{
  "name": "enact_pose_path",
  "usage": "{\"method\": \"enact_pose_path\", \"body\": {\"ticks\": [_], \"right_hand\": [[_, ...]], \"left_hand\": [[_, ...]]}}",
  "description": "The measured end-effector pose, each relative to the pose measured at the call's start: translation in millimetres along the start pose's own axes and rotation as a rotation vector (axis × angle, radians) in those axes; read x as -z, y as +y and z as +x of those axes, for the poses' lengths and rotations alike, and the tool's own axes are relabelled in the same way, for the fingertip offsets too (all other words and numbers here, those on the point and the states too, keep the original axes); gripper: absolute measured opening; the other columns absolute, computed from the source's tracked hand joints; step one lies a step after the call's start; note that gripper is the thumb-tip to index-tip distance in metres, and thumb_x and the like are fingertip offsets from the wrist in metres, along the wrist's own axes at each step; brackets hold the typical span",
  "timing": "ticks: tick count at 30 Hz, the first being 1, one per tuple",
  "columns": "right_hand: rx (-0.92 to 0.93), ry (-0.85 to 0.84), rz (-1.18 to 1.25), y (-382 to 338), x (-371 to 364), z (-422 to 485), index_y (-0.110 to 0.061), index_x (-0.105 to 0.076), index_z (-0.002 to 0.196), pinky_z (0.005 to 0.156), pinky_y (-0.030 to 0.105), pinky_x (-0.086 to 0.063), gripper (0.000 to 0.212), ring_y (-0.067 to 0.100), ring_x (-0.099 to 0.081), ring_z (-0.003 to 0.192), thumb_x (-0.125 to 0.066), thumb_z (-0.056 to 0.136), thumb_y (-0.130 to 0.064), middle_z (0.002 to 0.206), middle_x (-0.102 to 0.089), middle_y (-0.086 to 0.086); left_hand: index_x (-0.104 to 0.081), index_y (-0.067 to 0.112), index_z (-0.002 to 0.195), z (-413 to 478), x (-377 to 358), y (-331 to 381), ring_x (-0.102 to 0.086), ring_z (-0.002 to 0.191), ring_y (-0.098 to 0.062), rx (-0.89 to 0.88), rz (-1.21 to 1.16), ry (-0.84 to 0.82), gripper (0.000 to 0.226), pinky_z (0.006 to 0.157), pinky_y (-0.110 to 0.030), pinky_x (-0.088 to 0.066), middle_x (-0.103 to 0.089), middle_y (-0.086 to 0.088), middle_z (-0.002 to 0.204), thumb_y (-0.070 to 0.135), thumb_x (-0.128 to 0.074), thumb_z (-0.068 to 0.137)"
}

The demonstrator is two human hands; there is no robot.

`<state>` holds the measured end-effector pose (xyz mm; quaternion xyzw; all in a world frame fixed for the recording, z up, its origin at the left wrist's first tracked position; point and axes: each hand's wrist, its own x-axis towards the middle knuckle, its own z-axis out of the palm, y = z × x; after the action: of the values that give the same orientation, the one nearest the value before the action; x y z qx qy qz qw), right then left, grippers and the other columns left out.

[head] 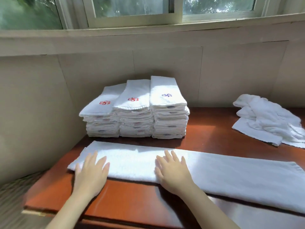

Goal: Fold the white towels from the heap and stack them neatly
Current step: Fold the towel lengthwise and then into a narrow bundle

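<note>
Our left hand & right hand lie flat, fingers spread, on the long folded terry towel across the near glossy reddish-wood table; three square-edged folded stacks sit far-centre, w/ a crumpled heap far right.

Both hands are flat on a long white towel folded into a strip along the near edge of the reddish wood table. Left hand sits by the strip's left end, right hand near its middle, fingers straight and spread. Three neat stacks of folded towels stand at the back left against the wall. The unfolded heap lies at the far right edge.
</note>
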<state>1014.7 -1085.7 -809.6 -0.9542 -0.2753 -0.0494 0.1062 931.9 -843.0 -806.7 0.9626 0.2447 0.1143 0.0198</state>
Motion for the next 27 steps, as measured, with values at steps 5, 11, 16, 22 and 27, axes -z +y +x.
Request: {"method": "enact_pose_path", "body": {"ticks": [5, 11, 16, 22, 27], "right_hand": [[0.022, -0.125, -0.019, -16, -9, 2, -0.032, -0.021, 0.147, 0.11, 0.059, -0.002, 0.05, 0.03, -0.004, 0.146, -0.021, 0.098, -0.047, 0.159, -0.011, 0.005], [0.071, -0.134, 0.016, -4, 0, 1, -0.033, -0.031, 0.139, 0.111, 0.051, -0.013, 0.047, 0.025, -0.017, 0.142, -0.026, 0.096, -0.051, 0.15, -0.026, -0.002], [-0.022, -0.064, 0.019, 10, 2, 2, -0.033, -0.038, 0.131, 0.107, 0.043, -0.023, 0.044, 0.024, -0.028, 0.131, -0.029, 0.094, -0.054, 0.139, -0.036, -0.002], [-0.179, -0.12, 0.026, 33, 5, 17, -0.035, -0.036, 0.132, 0.112, 0.053, -0.014, 0.046, 0.026, -0.017, 0.142, -0.025, 0.094, -0.059, 0.149, -0.028, -0.003], [-0.221, -0.119, 0.036, 30, -1, 23, -0.041, -0.032, 0.136, 0.113, 0.054, -0.009, 0.053, 0.026, -0.014, 0.143, -0.022, 0.09, -0.065, 0.148, -0.028, -0.001]], "left_hand": [[-0.02, 0.04, 0.15, -9, -15, 17, -0.008, 0.147, -0.013, -0.073, -0.13, -0.119, 0.048, 0.118, -0.041, -0.005, -0.011, 0.007, 0.16, 0.046, -0.019, 0.102], [-0.051, 0.027, 0.129, -4, -2, 2, -0.043, 0.12, -0.022, 0.132, -0.048, 0.057, 0.041, 0.097, -0.036, -0.034, -0.051, 0.0, 0.129, 0.046, -0.033, 0.097], [-0.054, 0.015, 0.12, 26, 9, -26, -0.045, 0.113, -0.031, 0.339, -0.095, 0.036, 0.036, 0.093, -0.04, -0.036, -0.052, -0.012, 0.121, 0.034, -0.046, 0.091], [-0.038, 0.014, 0.14, 65, 10, -49, -0.04, 0.125, -0.035, 0.345, -0.254, -0.127, 0.049, 0.102, -0.041, -0.038, -0.042, -0.014, 0.138, 0.031, -0.044, 0.094], [-0.04, 0.005, 0.134, 76, 12, -65, -0.054, 0.114, -0.033, 0.499, -0.32, -0.189, 0.065, 0.094, -0.039, -0.047, -0.053, -0.014, 0.13, 0.049, -0.052, 0.088]]}}
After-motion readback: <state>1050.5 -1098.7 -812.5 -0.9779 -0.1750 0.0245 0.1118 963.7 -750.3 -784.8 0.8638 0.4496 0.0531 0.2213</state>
